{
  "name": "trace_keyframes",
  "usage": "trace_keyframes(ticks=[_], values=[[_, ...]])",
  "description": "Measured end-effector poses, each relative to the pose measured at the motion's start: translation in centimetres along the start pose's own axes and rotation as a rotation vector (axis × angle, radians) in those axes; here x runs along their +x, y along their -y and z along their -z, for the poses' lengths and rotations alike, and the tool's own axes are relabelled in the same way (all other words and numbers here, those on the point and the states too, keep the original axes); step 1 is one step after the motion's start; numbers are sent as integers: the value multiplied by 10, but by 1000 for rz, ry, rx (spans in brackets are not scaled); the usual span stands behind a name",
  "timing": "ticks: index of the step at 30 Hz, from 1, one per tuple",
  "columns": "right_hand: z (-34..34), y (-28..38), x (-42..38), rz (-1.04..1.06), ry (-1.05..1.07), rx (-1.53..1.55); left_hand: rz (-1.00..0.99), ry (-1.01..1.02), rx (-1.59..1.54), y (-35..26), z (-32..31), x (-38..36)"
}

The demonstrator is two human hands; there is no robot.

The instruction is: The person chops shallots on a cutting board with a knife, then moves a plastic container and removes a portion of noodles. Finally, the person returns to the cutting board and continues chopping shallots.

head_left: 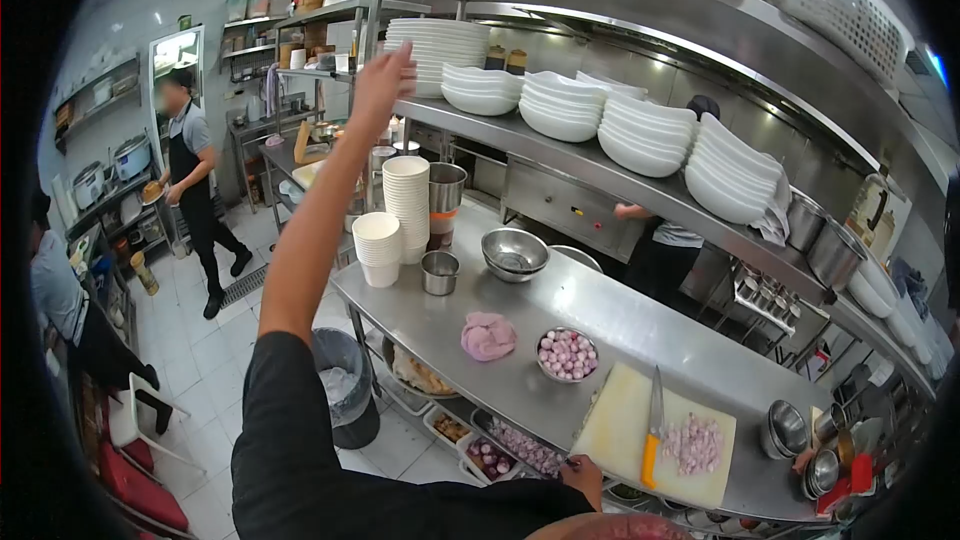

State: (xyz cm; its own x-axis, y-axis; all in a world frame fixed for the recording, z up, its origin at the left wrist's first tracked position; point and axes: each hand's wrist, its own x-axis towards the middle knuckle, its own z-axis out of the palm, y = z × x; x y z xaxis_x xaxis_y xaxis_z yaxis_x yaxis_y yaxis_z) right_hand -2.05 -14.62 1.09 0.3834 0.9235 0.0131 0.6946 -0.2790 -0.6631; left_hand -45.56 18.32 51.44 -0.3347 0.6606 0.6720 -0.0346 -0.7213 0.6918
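My left hand [383, 85] is raised at the upper left, fingers stretched out, in front of a tall stack of white plates [436, 48]; nothing shows in it. Low at the table's front edge, my right hand [583, 480] has its fingers curled beside the white cutting board [617, 410]; what it grips is hidden. An orange-handled knife [652, 435] lies on the board, left of chopped onion [694, 444]. A metal bowl of peeled onions [567, 354] stands beyond the board, with a crumpled pink cloth [488, 337] to its left.
Paper cup stacks [405, 205], a metal pot [440, 273] and an empty steel bowl [514, 254] stand on the steel table [640, 330]. White bowls line the shelf [560, 148] above. A bin [343, 380] is below left. Two people are at left, another behind the shelf.
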Motion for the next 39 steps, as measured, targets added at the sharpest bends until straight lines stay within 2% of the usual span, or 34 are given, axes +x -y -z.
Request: trace_keyframes(ticks=[3,5,7,9,12,15,18,21,22,24,26,27,28,30,33,36,38,39], values=[[-1,26,11,-37,60,51,-71,-26,-102,-11,-13,85],[-10,43,16,-49,16,13,-79,7,-111,2,-8,160],[-30,56,20,-65,-34,13,37,6,-148,-15,-13,195],[-54,68,23,-90,-96,42,137,502,-221,41,23,353],[-88,104,20,-207,-128,101,79,95,-536,5,-21,313],[-103,158,18,-204,-170,112,45,93,-783,11,-40,371],[-102,199,28,-215,-166,67,-233,505,-874,38,-45,431],[-90,239,47,-72,-209,-11,171,230,-959,-9,-37,374],[-82,249,56,-57,-211,56,191,240,-969,-12,-36,375],[-29,323,59,124,-320,-107,224,264,-990,-16,-33,380],[26,383,60,254,-490,-178,222,297,-953,-28,-24,377],[55,407,68,387,-591,-341,234,301,-926,-25,-14,370],[76,448,66,391,-667,-329,202,276,-922,-26,-3,365],[110,534,69,665,-916,-616,133,214,-906,-43,5,349],[142,654,79,1011,-1089,-637,-219,-96,-802,-54,4,337],[173,765,85,1320,-1361,-645,-170,-80,-948,-80,35,309],[199,830,90,1488,-1632,-603,104,-217,-1011,-117,64,260],[204,855,76,1312,-1536,-543,240,-291,-1036,-126,75,242]])
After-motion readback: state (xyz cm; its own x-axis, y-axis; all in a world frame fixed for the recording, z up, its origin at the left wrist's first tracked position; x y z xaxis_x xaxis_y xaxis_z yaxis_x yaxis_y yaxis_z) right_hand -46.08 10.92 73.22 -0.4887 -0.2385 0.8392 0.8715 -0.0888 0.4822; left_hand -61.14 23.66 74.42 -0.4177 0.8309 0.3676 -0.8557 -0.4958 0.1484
